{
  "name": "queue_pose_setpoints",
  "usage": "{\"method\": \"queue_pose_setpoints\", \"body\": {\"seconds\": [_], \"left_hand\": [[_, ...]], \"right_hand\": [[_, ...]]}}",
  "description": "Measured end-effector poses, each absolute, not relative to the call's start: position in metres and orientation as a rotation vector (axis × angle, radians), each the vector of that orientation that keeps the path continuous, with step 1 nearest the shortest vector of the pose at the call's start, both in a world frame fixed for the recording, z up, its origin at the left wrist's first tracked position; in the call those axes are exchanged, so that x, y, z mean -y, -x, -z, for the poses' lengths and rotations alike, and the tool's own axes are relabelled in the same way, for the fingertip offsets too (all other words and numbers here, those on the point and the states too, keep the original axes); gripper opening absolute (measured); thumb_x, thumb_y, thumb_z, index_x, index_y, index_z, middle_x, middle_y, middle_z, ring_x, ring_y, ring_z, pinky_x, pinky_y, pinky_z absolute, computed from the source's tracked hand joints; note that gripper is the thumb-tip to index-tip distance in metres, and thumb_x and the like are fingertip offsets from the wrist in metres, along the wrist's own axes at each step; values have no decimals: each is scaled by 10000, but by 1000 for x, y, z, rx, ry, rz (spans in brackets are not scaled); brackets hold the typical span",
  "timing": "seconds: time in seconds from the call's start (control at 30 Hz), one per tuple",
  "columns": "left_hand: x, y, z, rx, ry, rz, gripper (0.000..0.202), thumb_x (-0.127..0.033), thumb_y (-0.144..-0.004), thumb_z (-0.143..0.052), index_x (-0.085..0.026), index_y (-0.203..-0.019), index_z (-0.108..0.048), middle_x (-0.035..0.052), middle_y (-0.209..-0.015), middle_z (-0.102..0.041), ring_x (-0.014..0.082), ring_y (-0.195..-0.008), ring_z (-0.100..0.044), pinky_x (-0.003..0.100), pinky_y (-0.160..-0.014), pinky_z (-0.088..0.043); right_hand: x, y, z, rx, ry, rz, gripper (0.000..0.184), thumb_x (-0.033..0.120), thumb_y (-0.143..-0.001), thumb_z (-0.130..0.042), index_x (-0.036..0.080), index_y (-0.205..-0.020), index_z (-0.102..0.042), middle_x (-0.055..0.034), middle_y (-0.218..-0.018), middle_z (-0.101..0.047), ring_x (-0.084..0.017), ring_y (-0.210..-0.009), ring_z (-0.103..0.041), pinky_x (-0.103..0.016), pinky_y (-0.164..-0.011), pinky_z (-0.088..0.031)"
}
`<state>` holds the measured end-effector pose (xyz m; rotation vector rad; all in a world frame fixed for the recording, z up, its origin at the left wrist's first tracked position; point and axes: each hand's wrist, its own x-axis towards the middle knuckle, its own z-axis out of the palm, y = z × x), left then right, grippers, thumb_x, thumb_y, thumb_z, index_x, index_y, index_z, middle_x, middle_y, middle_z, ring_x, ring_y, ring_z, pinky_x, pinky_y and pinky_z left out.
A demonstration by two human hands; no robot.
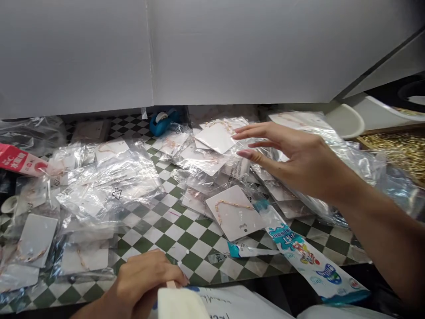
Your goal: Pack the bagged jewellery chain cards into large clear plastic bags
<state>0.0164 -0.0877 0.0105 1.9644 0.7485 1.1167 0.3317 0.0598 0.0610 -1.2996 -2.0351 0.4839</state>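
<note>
The desk (186, 239) has a green-and-white checkered top, its far edge against a white partition (212, 48). Bagged jewellery cards (234, 212) cover the middle and left of the desk, heaped beneath the right hand (292, 155), its fingers (252, 133) spread just above them. The left hand (142, 283) sits at the near edge, fingers (179, 277) curled at the stick of an ice bar (179, 305). A printed wrapper (315, 261) lies front right; a blue tape dispenser (162, 122) stands at the far edge.
</note>
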Motion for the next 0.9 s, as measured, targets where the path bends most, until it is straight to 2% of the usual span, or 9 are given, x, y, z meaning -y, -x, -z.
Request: {"method": "queue_pose_setpoints", "body": {"seconds": [0.1,0.17,0.33,0.43,0.53,0.67,0.77,0.9], "left_hand": [[88,-17,-16,-731,-1856,-1124,183,-277,-1083,-521,-151,-1065,-653,62,-776,-690,139,-595,-548,250,-587,-476],[89,-14,-17,-721,-1865,-1046,191,-255,-1092,-496,-150,-1112,-654,81,-827,-720,153,-649,-586,259,-642,-498],[90,-7,-15,-676,-1825,-1072,190,-262,-1080,-524,-155,-1123,-675,84,-841,-742,160,-651,-622,264,-634,-509],[89,-4,-12,-654,-1817,-1090,211,-254,-1088,-502,-140,-1112,-679,89,-830,-740,155,-656,-627,260,-650,-513],[88,-1,-12,-641,-1823,-1091,198,-255,-1082,-523,-131,-1124,-672,93,-829,-731,157,-668,-631,266,-663,-516],[89,2,-13,-652,-1849,-1117,194,-239,-1080,-513,-132,-1129,-667,102,-827,-740,157,-654,-627,275,-632,-509],[89,5,-14,-686,-1873,-1169,190,-255,-1078,-518,-145,-1146,-659,99,-839,-750,162,-639,-628,283,-602,-507],[89,10,-11,-749,-1881,-1226,169,-258,-1068,-546,-159,-1151,-654,74,-807,-739,162,-622,-644,274,-587,-516]], "right_hand": [[-58,-320,-57,2128,1215,-531,242,359,-967,-682,279,-1187,-741,-66,-1262,-758,-280,-1235,-708,-538,-1085,-604],[-57,-313,-50,2153,1179,-587,228,365,-971,-677,317,-1184,-742,-35,-1244,-767,-280,-1229,-714,-533,-1094,-599],[-60,-301,-30,2180,1148,-727,209,410,-971,-656,360,-1149,-755,-14,-1224,-775,-293,-1206,-726,-544,-1060,-612],[-68,-287,-27,2197,1147,-823,219,445,-972,-644,343,-1126,-761,-34,-1201,-779,-286,-1129,-752,-532,-989,-637],[-88,-259,-30,2129,1164,-1102,227,447,-968,-669,297,-1104,-771,-52,-1153,-786,-240,-1046,-768,-466,-938,-663],[-138,-200,-31,1767,1212,-1555,190,293,-1004,-657,197,-1142,-746,-101,-1187,-773,-187,-1065,-763,-376,-1023,-637],[-181,-145,-24,1379,1094,-1861,164,288,-1016,-665,141,-1071,-710,-136,-1263,-732,-164,-1180,-726,-269,-1111,-564],[-225,-68,-6,1095,1112,-1937,42,193,-1017,-629,163,-1028,-657,-82,-1204,-719,-142,-1134,-717,-254,-997,-619]]}}
